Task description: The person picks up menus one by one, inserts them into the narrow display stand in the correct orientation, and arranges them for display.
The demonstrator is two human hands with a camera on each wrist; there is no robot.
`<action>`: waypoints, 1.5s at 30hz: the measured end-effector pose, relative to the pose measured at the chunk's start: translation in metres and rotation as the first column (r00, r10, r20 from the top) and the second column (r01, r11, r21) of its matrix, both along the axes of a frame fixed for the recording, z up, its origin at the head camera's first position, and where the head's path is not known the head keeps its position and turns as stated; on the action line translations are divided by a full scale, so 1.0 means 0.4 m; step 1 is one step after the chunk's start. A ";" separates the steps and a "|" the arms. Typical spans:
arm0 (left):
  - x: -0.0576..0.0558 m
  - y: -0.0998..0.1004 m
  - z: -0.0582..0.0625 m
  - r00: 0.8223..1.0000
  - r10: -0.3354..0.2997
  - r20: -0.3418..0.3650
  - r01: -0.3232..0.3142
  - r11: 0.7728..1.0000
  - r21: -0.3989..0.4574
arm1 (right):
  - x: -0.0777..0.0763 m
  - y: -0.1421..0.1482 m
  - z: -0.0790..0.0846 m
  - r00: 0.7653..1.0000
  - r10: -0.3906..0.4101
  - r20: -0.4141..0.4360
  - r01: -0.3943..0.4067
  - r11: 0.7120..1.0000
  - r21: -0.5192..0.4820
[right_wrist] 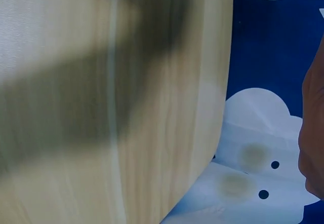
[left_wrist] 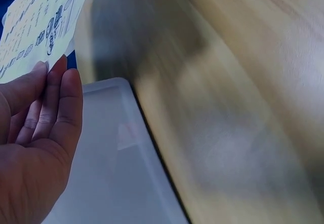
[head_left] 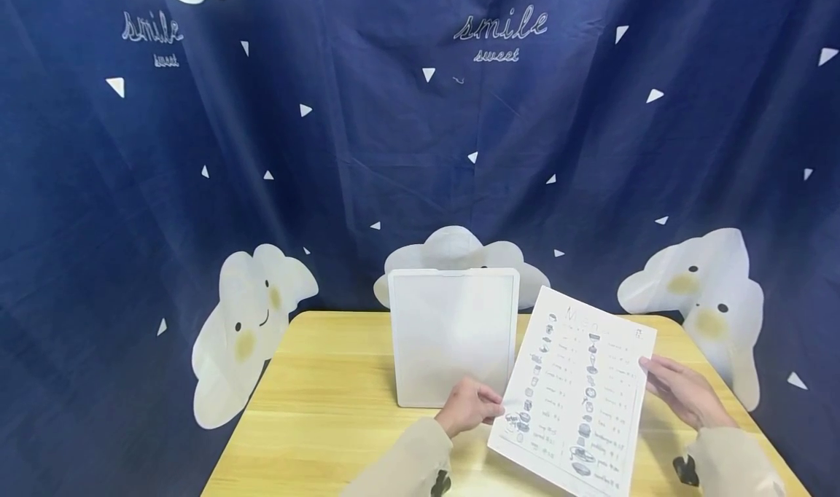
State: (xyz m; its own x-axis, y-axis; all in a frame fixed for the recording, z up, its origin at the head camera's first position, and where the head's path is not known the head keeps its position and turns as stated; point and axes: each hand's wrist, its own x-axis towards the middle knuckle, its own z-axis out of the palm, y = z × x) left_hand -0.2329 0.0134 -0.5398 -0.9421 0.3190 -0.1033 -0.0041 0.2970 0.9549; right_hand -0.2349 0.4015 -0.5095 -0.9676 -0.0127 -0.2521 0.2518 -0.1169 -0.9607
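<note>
Both hands hold up a white menu sheet with small food drawings and handwritten lines, tilted above the table. My left hand pinches its left edge near a lower corner; in the left wrist view the thumb lies on the printed face and the fingers behind. At the right edge, higher up, my right hand grips the sheet. Only a strip of that hand shows in the right wrist view, without the sheet. Just behind the left hand stands a white framed board, upright, its face blank.
Beneath everything is a light wooden table with rounded far corners. A dark blue curtain with clouds, triangles and lettering hangs behind it and down beside its edges.
</note>
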 end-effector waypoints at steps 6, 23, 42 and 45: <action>-0.013 -0.016 0.031 0.999 -0.033 -0.034 0.032 0.998 -0.046 | -0.009 0.003 0.018 0.999 0.000 -0.037 -0.002 0.999 -0.054; -0.036 -0.052 0.096 0.996 -0.055 -0.068 0.051 0.997 -0.050 | -0.023 -0.008 0.059 0.975 0.046 -0.218 -0.084 0.982 -0.167; -0.056 -0.079 0.139 0.995 -0.043 -0.093 0.033 0.994 -0.104 | -0.033 -0.038 0.125 0.951 0.024 -0.309 -0.101 0.966 -0.238; -0.060 -0.084 0.147 0.995 -0.036 -0.095 0.026 0.994 -0.105 | -0.035 -0.043 0.135 0.946 0.019 -0.323 -0.101 0.965 -0.240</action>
State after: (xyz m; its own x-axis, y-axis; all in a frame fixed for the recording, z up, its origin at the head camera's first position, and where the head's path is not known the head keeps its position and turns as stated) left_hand -0.2570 -0.0201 -0.4811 -0.9390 0.3408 -0.0466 0.0972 0.3930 0.9144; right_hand -0.2491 0.3842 -0.4553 -0.9918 -0.0957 0.0848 -0.0453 -0.3578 -0.9327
